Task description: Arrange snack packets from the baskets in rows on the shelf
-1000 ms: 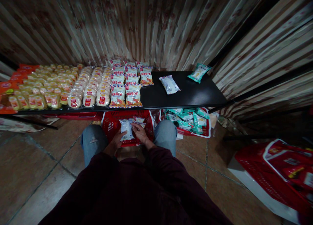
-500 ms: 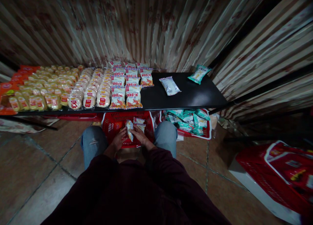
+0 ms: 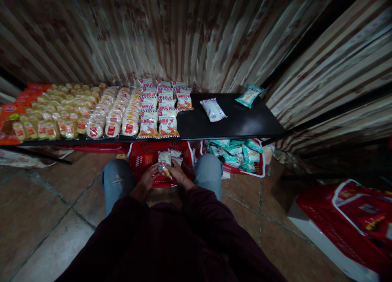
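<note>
A white snack bag (image 3: pixel 164 161) with an orange printed end is held between my two hands, over the red basket (image 3: pixel 134 176) that stands between my knees. My left hand (image 3: pixel 149 176) grips its left edge, and my right hand (image 3: pixel 177 172) grips its right edge. Behind it in the basket lie a few similar white snack bags (image 3: pixel 176 156) with striped edges, and an orange packet (image 3: pixel 148 159) sits at the left. Above, more bags of this kind (image 3: pixel 167 123) stand in rows on the black shelf (image 3: pixel 196 127).
Wrapped round cakes (image 3: pixel 112 123), yellow packs (image 3: pixel 45 127) and orange bags (image 3: pixel 9 118) fill the shelf's left part. A white bag (image 3: pixel 213 109) and a green packet (image 3: pixel 249 96) lie at right. Another red basket (image 3: pixel 261 167) below holds green packets. A red bag (image 3: pixel 324 216) stands far right.
The snack bag between my hands has turned from edge-on so that its printed face shows. Both hands have stayed at nearly the same spot over the basket.
</note>
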A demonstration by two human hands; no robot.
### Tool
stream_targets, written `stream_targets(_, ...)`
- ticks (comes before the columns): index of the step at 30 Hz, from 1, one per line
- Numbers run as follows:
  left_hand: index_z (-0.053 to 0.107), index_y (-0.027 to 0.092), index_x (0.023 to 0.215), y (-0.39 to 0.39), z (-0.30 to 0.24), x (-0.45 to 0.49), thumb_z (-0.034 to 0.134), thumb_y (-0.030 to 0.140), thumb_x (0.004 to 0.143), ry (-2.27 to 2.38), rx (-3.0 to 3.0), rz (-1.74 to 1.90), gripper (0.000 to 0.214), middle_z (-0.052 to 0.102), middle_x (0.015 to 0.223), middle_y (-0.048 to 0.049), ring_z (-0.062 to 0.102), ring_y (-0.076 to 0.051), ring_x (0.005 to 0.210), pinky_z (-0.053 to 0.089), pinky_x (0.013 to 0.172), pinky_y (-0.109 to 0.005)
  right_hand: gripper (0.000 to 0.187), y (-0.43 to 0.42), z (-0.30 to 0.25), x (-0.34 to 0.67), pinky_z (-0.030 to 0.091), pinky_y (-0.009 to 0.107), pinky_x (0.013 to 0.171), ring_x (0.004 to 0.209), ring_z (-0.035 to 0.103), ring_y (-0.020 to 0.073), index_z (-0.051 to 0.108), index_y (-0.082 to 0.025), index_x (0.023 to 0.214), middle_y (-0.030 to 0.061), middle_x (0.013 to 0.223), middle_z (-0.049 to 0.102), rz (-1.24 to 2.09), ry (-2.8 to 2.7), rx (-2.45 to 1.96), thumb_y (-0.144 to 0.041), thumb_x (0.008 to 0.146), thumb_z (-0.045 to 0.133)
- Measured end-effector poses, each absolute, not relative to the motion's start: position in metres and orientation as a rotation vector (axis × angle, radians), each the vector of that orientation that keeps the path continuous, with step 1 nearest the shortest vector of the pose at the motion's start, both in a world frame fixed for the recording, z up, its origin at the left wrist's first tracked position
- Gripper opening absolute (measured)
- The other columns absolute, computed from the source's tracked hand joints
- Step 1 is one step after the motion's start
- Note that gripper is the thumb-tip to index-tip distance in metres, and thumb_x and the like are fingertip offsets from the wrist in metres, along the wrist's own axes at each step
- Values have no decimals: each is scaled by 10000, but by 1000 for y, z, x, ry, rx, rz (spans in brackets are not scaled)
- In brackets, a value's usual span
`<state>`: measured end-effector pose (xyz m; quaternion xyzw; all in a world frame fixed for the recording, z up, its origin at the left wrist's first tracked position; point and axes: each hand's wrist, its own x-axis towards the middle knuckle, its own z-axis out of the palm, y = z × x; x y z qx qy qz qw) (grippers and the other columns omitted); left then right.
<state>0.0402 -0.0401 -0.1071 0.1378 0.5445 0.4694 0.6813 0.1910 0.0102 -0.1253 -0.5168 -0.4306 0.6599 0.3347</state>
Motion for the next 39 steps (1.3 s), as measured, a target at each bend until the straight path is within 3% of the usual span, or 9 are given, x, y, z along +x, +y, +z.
stream_targets(7, 638, 185, 1006, -41, -108, 41, 601, 214, 728, 1327, 134, 1095, 281, 677, 999, -75, 629, -136, 853, 469, 763, -244, 413, 9, -121, 191, 526, 381, 734, 723, 661, 216, 575, -206, 994, 29, 852, 701, 1875, -812, -1325, -318, 611, 683)
stream_targets(12, 627, 177, 982, -40, -108, 47, 672, 217, 696, 1311, 198, 1019, 293, 697, 837, -55, 649, -141, 725, 478, 696, -252, 441, 8, -115, 192, 529, 399, 712, 748, 676, 238, 565, -226, 1059, 32, 845, 702, 1879, -719, -1328, -307, 636, 662)
stream_targets(21, 631, 197, 954, -41, -116, 50, 719, 172, 677, 1305, 216, 959, 292, 716, 797, -46, 672, -147, 683, 481, 598, -227, 351, 8, -112, 193, 522, 392, 703, 766, 676, 252, 589, -232, 934, 36, 800, 696, 1851, -665, -1296, -365, 621, 676)
stream_targets(26, 634, 213, 993, -41, -116, 52, 764, 187, 645, 1329, 195, 987, 373, 718, 819, -62, 688, -179, 743, 516, 652, -261, 456, 6, -108, 194, 514, 390, 711, 760, 673, 251, 585, -234, 968, 30, 796, 690, 1856, -657, -1298, -421, 571, 710)
stream_targets(32, 640, 214, 1023, -41, -116, 52, 772, 145, 634, 1356, 172, 1032, 417, 716, 838, -67, 685, -186, 745, 528, 687, -286, 553, 2, -108, 194, 508, 396, 732, 703, 674, 252, 578, -212, 875, 33, 743, 698, 1868, -625, -1283, -546, 477, 768)
stream_targets(39, 604, 138, 1081, -40, -121, 53, 806, 236, 606, 1351, 196, 1003, 526, 711, 793, -67, 662, -142, 642, 478, 574, -213, 581, 1, -106, 197, 498, 408, 761, 797, 683, 289, 601, -175, 873, 73, 758, 705, 1934, -645, -1210, -583, 492, 763)
